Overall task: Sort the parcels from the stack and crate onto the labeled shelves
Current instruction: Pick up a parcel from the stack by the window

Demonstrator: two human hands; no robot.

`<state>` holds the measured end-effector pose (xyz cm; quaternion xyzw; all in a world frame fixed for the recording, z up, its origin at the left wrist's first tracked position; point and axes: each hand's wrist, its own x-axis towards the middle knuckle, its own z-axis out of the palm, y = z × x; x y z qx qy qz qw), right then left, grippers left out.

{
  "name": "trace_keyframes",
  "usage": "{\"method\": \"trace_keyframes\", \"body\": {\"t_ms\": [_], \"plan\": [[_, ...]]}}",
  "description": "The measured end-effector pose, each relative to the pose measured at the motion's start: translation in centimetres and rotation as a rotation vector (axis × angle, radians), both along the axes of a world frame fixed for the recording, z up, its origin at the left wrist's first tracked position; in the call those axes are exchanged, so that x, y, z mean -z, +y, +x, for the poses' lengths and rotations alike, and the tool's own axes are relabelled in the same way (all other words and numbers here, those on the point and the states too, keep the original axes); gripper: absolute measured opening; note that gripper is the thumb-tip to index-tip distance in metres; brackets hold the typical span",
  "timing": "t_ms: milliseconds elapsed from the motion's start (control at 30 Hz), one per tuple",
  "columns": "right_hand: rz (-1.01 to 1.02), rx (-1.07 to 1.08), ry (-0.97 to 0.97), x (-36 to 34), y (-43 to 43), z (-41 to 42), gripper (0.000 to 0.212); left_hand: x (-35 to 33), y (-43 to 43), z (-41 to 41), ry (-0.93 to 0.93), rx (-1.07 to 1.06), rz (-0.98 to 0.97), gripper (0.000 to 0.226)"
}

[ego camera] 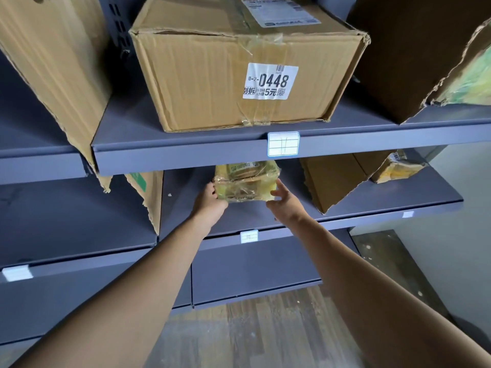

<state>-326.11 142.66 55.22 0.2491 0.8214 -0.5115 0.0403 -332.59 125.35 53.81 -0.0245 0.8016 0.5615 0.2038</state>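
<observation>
A small parcel wrapped in yellowish tape (pixel 245 181) sits on the middle grey shelf (pixel 398 200), partly hidden under the shelf above. My left hand (pixel 210 199) grips its left end, fingers curled round the corner. My right hand (pixel 285 197) is at its right end with fingers spread and nearly straight, the fingertips touching or just off the parcel. A white label (pixel 249 236) is stuck on this shelf's front edge below the parcel.
Above, a large carton marked 0448 (pixel 247 67) stands on the upper shelf with its label (pixel 283 143). A torn brown carton (pixel 334 179) and a small yellow parcel (pixel 396 166) lie to the right. Tall cartons (pixel 53 62) stand left. Wooden floor (pixel 252 328) below.
</observation>
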Motion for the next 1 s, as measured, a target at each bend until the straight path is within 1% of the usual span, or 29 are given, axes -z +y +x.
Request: {"method": "trace_keyframes", "body": {"t_ms": [67,133,200,233,267,333,433,500,600,767,833,900,1000], "plan": [[0.020,-0.024,-0.047,-0.2,0.0,-0.1,0.069,0.0,0.1,-0.2,-0.025,0.013,-0.006,0.044],[0.012,-0.039,-0.093,-0.5,-0.1,0.4,0.074,-0.5,0.2,0.2,-0.027,0.014,-0.053,0.042],[-0.084,0.004,-0.125,-1.0,-0.2,1.8,0.073,-1.4,0.4,1.5,-0.019,-0.014,-0.139,0.038],[-0.151,0.044,-0.120,-1.2,-0.1,2.7,0.071,-1.9,0.6,2.5,-0.030,-0.017,-0.178,0.039],[-0.219,0.092,-0.100,-1.7,0.0,4.0,0.068,-2.3,1.0,3.7,-0.049,-0.003,-0.193,0.045],[-0.311,0.193,-0.035,-2.9,0.6,6.8,0.061,-3.2,2.6,6.7,-0.076,0.080,-0.167,0.053],[-0.356,0.345,0.029,-4.9,2.8,11.8,0.050,-5.1,6.8,11.6,-0.081,0.207,-0.100,0.047],[-0.339,0.454,0.053,-6.4,4.8,15.5,0.045,-6.5,10.2,15.0,-0.096,0.287,-0.045,0.043],[-0.281,0.583,0.093,-8.6,8.8,21.9,0.040,-8.7,15.4,20.1,-0.114,0.428,0.013,0.042],[-0.193,0.753,0.181,-12.9,16.0,33.5,0.042,-13.3,24.7,29.2,-0.106,0.634,0.078,0.038],[-0.152,0.821,0.221,-14.3,19.1,38.8,0.039,-14.9,28.8,33.6,-0.084,0.704,0.085,0.037],[-0.120,0.883,0.254,-15.4,22.0,44.5,0.037,-16.1,32.9,38.5,-0.060,0.775,0.100,0.043],[-0.088,0.964,0.279,-16.8,25.9,53.2,0.037,-17.7,38.1,46.8,-0.027,0.880,0.125,0.039]]}}
